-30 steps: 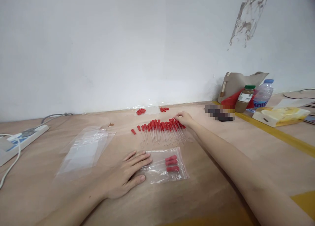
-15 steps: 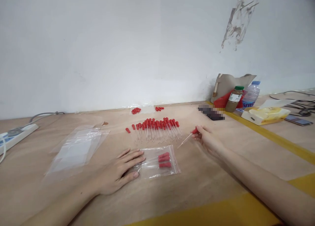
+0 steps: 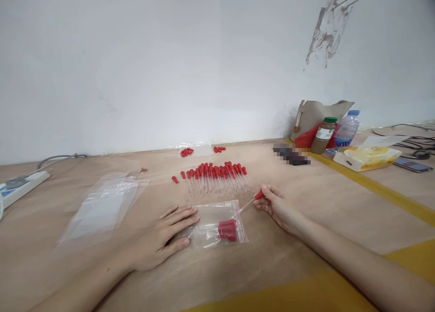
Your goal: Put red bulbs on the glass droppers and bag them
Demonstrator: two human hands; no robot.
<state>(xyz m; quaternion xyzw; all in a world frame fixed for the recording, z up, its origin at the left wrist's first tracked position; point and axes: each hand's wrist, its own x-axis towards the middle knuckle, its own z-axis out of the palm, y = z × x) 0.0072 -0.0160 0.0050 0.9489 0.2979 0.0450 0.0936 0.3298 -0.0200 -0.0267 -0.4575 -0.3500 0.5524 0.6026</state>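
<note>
My left hand (image 3: 170,232) lies flat with fingers spread, its fingertips pressing the left end of a clear zip bag (image 3: 212,211). Inside that bag are several droppers with red rubber bulbs (image 3: 227,230), bulbs toward the right. My right hand (image 3: 277,208) pinches a glass dropper (image 3: 258,194) by its red bulb. The dropper slants down and left, its tip at the bag's right-hand zip edge; whether the tip is inside the opening I cannot tell. Behind the bag, a row of droppers (image 3: 217,171) lies with red bulbs pointing away from me.
Clear zip bags (image 3: 102,205) lie stacked at the left, near a power strip (image 3: 25,189). Loose red bulbs (image 3: 186,152) sit by the wall. At the right are a green-capped bottle (image 3: 324,135), a water bottle (image 3: 347,130), a tissue pack (image 3: 367,158) and a phone (image 3: 413,164).
My right hand has moved left and toward me, bringing the dropper's tip to the bag's zip edge. The bulbs inside the bag have shifted slightly. My left hand stays on the bag.
</note>
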